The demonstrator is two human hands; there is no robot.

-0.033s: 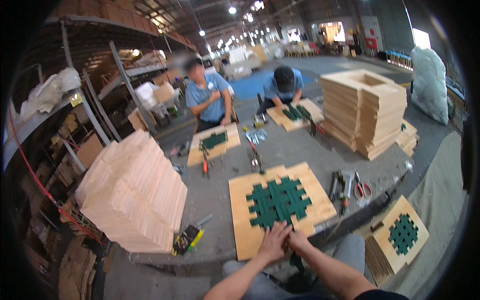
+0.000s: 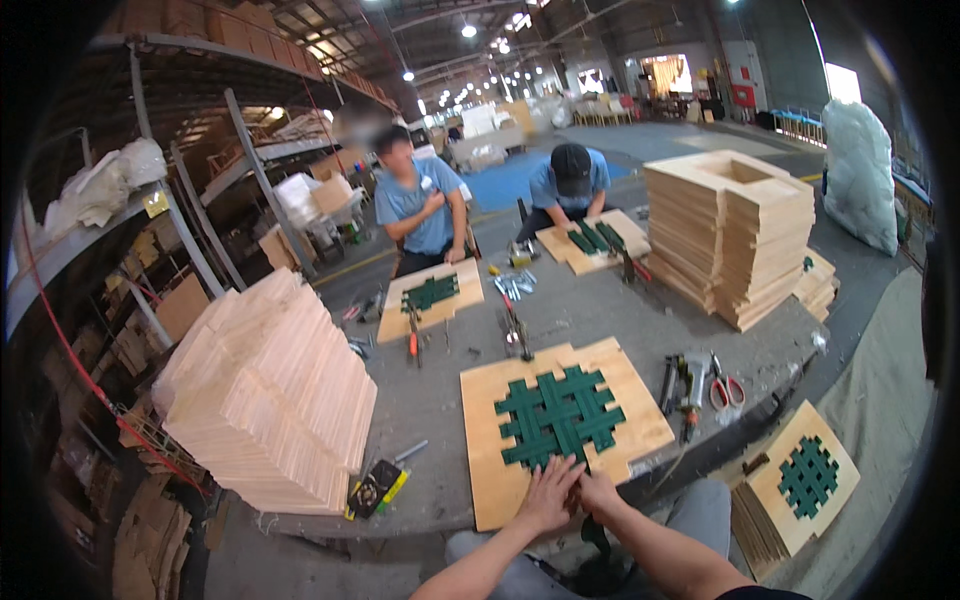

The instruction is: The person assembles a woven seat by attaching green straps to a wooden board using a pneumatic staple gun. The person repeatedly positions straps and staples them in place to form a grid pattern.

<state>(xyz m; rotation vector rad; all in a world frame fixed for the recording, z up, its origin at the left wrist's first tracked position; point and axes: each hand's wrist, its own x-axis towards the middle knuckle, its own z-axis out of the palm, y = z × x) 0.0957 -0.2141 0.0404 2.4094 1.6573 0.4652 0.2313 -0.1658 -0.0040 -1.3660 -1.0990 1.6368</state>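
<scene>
In front of me lies a light plywood panel [image 2: 487, 450] with stepped edges, and across its middle runs a woven lattice of dark green webbing straps [image 2: 558, 408]. My left hand [image 2: 549, 494] rests flat over the near end of the lattice, fingers stretched forward. Beside it, touching or nearly so, my right hand [image 2: 597, 493] is closed at the panel's near edge on a green webbing strap [image 2: 597, 540], whose loose end hangs down over my lap. The right fingertips are partly hidden.
Tall stacks of cut panels stand left [image 2: 275, 400] and far right [image 2: 725, 225]. A tape measure [image 2: 375, 488], a staple gun [image 2: 690, 380] and red-handled scissors [image 2: 728, 388] lie on the table [image 2: 430, 370]. Two people work opposite. Another webbed panel [image 2: 808, 475] tops a pile at right.
The whole view has shifted slightly, so the panel and table sit a little lower in it. Both hands keep their places at the panel's near edge.
</scene>
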